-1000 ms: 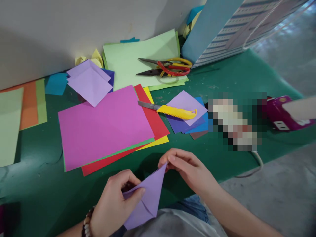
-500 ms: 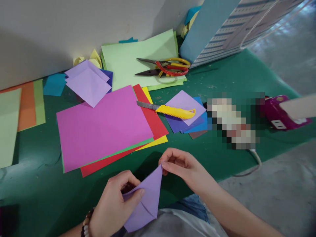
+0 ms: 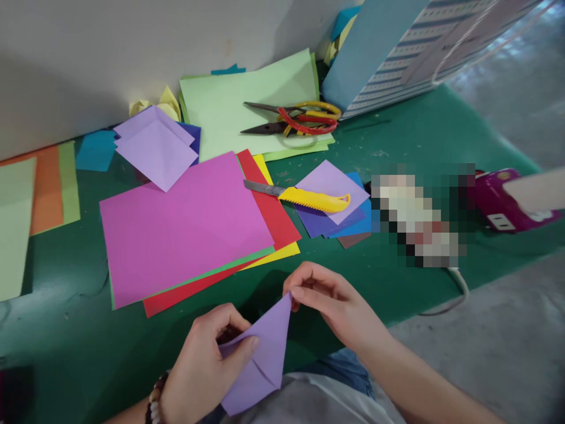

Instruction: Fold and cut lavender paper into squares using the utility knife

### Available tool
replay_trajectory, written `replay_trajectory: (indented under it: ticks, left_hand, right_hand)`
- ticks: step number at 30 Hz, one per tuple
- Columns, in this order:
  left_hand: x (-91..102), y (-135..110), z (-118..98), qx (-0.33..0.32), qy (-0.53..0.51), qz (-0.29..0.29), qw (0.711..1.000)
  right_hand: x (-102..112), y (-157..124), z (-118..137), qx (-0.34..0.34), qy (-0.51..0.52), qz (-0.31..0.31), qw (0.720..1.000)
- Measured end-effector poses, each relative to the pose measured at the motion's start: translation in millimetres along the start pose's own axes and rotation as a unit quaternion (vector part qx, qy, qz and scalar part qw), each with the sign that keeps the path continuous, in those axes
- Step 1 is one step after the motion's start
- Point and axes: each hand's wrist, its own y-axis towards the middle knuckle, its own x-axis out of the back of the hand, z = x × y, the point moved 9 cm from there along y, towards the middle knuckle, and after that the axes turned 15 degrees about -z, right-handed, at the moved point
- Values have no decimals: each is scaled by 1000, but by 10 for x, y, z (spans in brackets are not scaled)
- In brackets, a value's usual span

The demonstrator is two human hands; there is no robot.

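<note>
Near the table's front edge, both hands hold one folded sheet of lilac paper (image 3: 267,353). My left hand (image 3: 212,353) is closed on its left side, the thumb lying on the near face and the fingers behind, partly hidden. A beaded bracelet circles that wrist. My right hand (image 3: 324,297) pinches the sheet's upper right corner between thumb and fingers. A crease runs across the lower part of the paper. Just beyond the hands lies a stack of coloured sheets with a magenta sheet (image 3: 185,229) on top.
A yellow-handled utility knife (image 3: 313,199) lies with its blade over red paper (image 3: 276,218). Two pairs of scissors (image 3: 304,119) rest on pale green sheets (image 3: 216,106). Lilac squares (image 3: 156,150) lie at the back left. A blurred-out object with a cord (image 3: 461,282) and a striped box (image 3: 397,53) are at right.
Almost nothing differs. Both hands keep their hold on the lilac paper, and the right hand's fingers have shifted very slightly at the corner.
</note>
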Motion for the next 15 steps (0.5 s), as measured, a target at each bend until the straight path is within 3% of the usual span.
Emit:
replay_trajectory:
  ticks: [6,10,15]
  left_hand:
    - [8,-4,-27,5,-6,-2,1000]
    - [-9,-10,-40,11,-17,3,1000]
    - [-19,-17,-31,14,-22,-5,1000]
  right_hand:
    - [-32,-11,-22,-8,-4,24,1000]
    - [-125,-62,-25,-3,-89,64,994]
    - [-145,-80,-59,-6,-161,41,986]
